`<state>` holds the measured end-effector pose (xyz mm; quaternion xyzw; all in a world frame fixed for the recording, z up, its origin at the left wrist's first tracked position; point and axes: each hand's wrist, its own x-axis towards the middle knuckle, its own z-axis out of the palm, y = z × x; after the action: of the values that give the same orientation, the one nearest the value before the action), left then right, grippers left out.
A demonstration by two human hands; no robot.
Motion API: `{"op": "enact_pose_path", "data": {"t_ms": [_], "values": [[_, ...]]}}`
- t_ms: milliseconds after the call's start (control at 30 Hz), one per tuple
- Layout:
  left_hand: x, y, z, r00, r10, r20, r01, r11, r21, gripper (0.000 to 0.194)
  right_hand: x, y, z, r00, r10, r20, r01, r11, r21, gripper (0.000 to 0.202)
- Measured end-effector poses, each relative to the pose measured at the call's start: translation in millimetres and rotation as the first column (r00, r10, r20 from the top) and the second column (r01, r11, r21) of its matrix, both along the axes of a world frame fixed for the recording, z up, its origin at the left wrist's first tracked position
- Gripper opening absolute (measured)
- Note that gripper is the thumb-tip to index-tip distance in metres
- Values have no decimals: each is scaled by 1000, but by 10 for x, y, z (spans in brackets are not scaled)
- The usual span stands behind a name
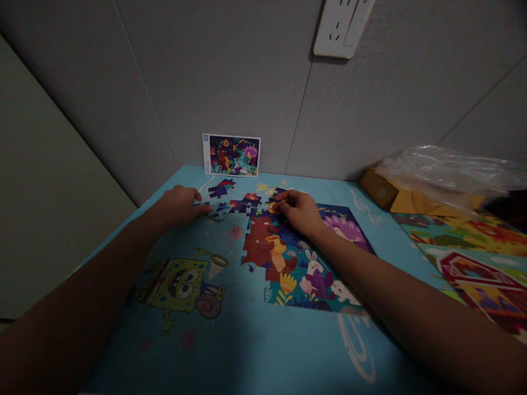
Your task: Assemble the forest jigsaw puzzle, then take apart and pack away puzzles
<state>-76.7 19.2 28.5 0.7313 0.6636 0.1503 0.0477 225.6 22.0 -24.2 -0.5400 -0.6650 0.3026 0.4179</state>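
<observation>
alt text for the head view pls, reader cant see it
Two bare hands work a jigsaw puzzle on a blue table: the left hand rests on loose pieces, the right hand pinches a piece at the puzzle's top edge. A reference picture card leans against the wall.

You're in a home, looks like a child's play corner: you're at a small blue table printed with a cartoon sponge character, pushed into plain grey walls. Far side, a puzzle reference card leans on the wall; above it sits a wall socket. Right, a bright play mat.
</observation>
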Motion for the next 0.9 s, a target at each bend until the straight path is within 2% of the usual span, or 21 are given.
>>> {"op": "enact_pose_path", "data": {"t_ms": [67, 133, 267, 433, 567, 667, 767, 900], "values": [[-7, -12, 4, 986, 3, -169, -15, 997, -74, 50, 1, -1, -1, 1000, 2, 9, -2, 1000, 6, 19], [12, -29, 24, 962, -13, -272, -25, 990, -136, 54, 0, -7, 7, 1000, 6, 15, -6, 1000, 6, 19], [35, -68, 85, 948, -74, -310, -1, 973, -232, 62, -5, -21, 33, 1000, 5, 20, -5, 1000, -10, 19], [-19, -104, 114, 943, -116, -312, 31, 964, -265, 78, -7, -17, 36, 1000, 3, 15, -3, 1000, -13, 19], [-3, -105, 130, 943, -118, -312, 19, 953, -304, 66, -7, -13, 30, 1000, 9, -2, -10, 1000, -15, 20], [42, -115, 147, 969, -41, -244, -39, 949, -314, 59, -8, -17, 27, 1000, 13, -13, -13, 1000, -21, 19], [70, -127, 162, 977, 75, -197, -120, 966, -227, 53, -8, -20, 22, 1000, 15, -20, -15, 1000, -21, 18], [101, -134, 220, 979, 148, -142, -162, 982, -93, 34, -12, -21, 35, 999, 23, -27, -23, 999, -28, 18]]}}
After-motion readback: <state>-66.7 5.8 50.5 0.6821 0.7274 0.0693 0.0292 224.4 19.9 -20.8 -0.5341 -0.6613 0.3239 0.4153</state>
